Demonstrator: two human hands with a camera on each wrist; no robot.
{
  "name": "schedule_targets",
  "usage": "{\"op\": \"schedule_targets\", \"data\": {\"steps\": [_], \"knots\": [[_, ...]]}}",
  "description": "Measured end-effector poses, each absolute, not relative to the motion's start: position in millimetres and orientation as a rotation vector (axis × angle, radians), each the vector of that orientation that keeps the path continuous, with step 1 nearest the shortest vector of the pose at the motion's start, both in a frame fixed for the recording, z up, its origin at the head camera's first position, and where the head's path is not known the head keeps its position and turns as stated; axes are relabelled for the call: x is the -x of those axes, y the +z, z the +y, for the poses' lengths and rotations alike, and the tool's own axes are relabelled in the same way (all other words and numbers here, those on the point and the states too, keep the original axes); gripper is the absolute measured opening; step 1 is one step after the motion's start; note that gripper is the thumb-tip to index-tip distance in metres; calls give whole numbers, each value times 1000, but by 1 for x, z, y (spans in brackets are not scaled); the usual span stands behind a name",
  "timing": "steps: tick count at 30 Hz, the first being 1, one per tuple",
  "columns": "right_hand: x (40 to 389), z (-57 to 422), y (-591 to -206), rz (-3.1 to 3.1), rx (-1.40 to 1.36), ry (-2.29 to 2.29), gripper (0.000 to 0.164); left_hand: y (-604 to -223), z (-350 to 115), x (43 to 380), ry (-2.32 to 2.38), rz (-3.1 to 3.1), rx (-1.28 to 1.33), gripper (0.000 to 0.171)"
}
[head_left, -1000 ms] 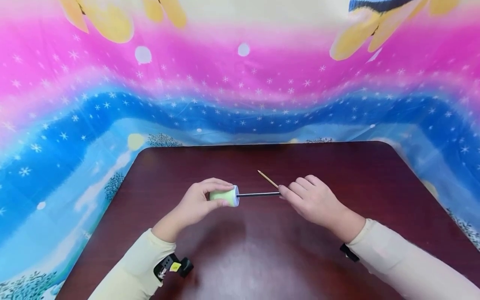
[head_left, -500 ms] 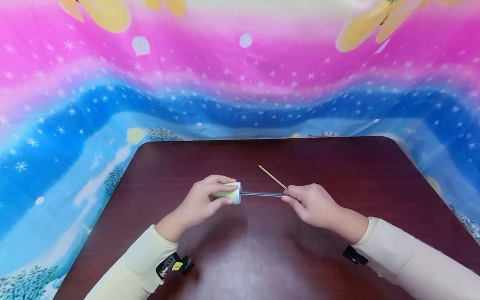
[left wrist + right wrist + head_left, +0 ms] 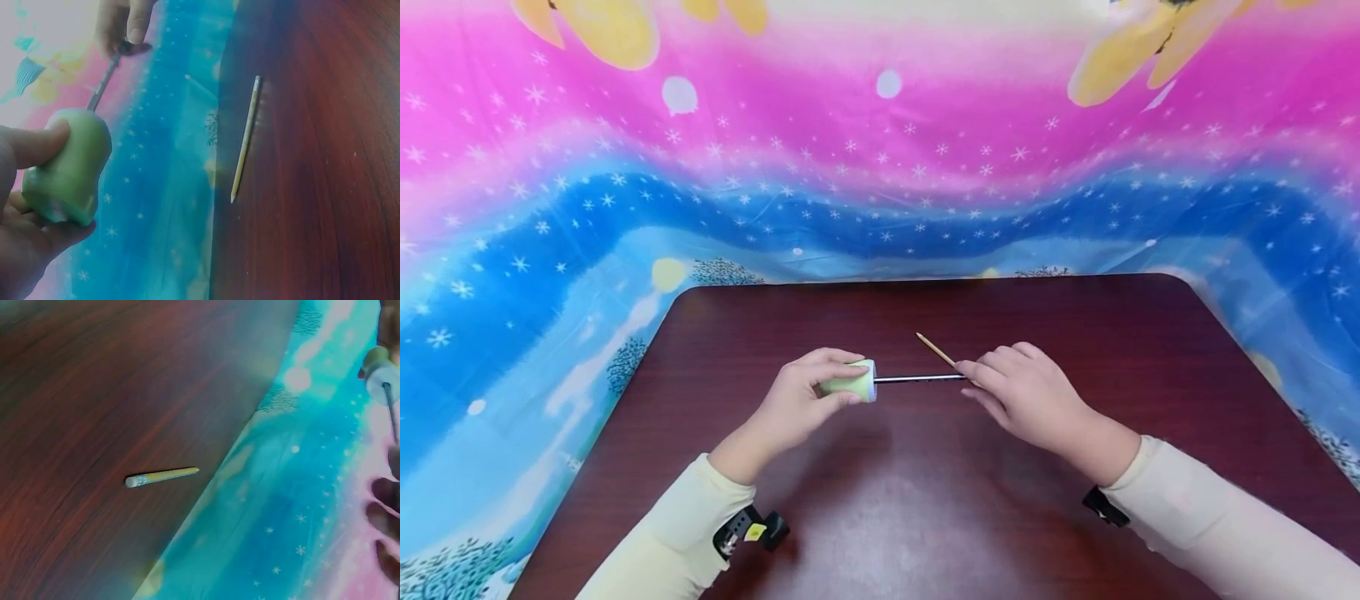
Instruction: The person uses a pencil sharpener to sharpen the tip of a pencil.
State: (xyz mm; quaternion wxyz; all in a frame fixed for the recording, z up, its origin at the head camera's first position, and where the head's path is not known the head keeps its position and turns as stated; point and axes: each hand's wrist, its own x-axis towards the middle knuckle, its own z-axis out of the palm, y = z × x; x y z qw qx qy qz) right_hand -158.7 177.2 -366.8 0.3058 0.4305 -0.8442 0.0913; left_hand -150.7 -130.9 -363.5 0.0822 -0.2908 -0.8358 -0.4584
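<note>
One left hand [image 3: 792, 402] grips one green cylinder [image 3: 852, 385]; one right hand [image 3: 1033, 398], one rod [image 3: 917, 379] (one pencil [image 3: 936, 349] nearby).

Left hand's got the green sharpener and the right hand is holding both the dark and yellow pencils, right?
Not both: the right hand holds only the dark pencil. The yellow pencil lies on the table, apart from that hand, as the left wrist view shows.

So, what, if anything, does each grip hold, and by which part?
The left grip holds the green pencil sharpener around its sides; the right grip holds the dark pencil toward its end farther from the sharpener.
</note>
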Motion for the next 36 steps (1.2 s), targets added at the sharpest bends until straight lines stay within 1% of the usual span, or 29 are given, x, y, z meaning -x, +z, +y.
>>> {"op": "schedule_targets", "data": {"steps": [4, 9, 14, 18, 20, 24, 28, 30, 31, 32, 34, 36], "knots": [[163, 177, -372, -2007, -1175, 151, 33, -360, -132, 150, -1515, -2536, 796, 34], [164, 175, -376, -1944, -1199, 248, 32, -360, -131, 149, -1534, -2531, 818, 35], [157, 171, -375, -2042, -1195, 453, 38, -361, -129, 148, -1457, -2456, 907, 35], [148, 170, -369, -2305, -1134, 784, 17, -362, -129, 148, -1268, -2350, 1015, 36], [145, 170, -364, -2460, -1055, 963, 10, -362, -129, 148, -1178, -2293, 1062, 35], [143, 170, -352, -2749, -862, 1336, 13, -362, -127, 150, -1050, -2170, 1144, 34], [149, 174, -345, -2865, -648, 2074, 20, -363, -126, 151, -994, -2069, 1214, 33], [152, 176, -344, -2881, -543, 2269, 21, -364, -125, 152, -996, -2070, 1225, 33], [153, 176, -344, -2912, -553, 2243, 21, -364, -125, 152, -1001, -2091, 1218, 33], [153, 176, -345, -2955, -602, 2121, 20, -364, -125, 152, -1012, -2122, 1202, 33], [153, 177, -348, -2995, -737, 1709, 19, -364, -127, 151, -1069, -2210, 1146, 34], [152, 177, -353, -2905, -888, 1230, 23, -363, -130, 149, -1161, -2314, 1059, 34]]}}
